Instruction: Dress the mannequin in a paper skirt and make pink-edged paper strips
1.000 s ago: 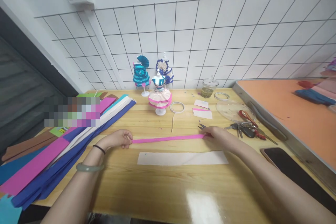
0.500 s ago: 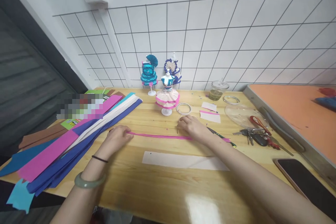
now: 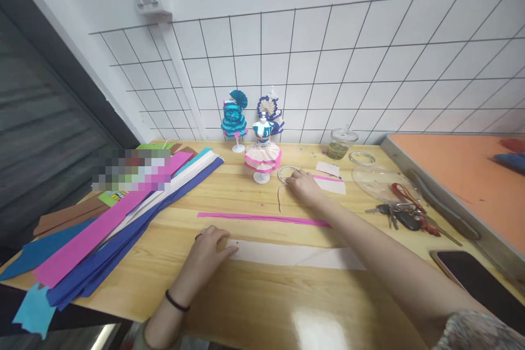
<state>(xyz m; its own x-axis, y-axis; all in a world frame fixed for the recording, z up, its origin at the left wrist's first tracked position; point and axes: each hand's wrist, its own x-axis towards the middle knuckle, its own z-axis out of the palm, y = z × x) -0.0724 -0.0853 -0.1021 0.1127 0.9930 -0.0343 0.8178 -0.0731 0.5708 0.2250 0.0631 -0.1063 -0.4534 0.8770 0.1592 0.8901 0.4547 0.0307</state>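
My left hand [image 3: 209, 254] hovers over or touches the left end of a long white paper strip [image 3: 279, 253], thumb and fingers apart. My right hand [image 3: 305, 188] has its fingers curled on the near rim of a white roll of tape [image 3: 283, 174]. A thin pale tail [image 3: 279, 198] extends on the wood just left of that hand. Between the hands lies a narrow pink paper strip [image 3: 246, 217], its right end passing behind my right forearm. Behind the roll stands a small dress form [image 3: 263, 156] in a white skirt with pink edges.
Two more dressed forms, one teal [image 3: 233, 120] and one blue-and-cream [image 3: 268, 106], stand near the wall. Coloured paper strips [image 3: 110, 219] lie at left. On the right are keys [image 3: 404, 216], a phone [image 3: 476, 279], a lidded cup [image 3: 340, 145] and an orange-topped surface [image 3: 463, 175].
My left hand has let go of the pink strip and moved down and right to the white strip. My right hand has shifted slightly up and right onto the roll of tape.
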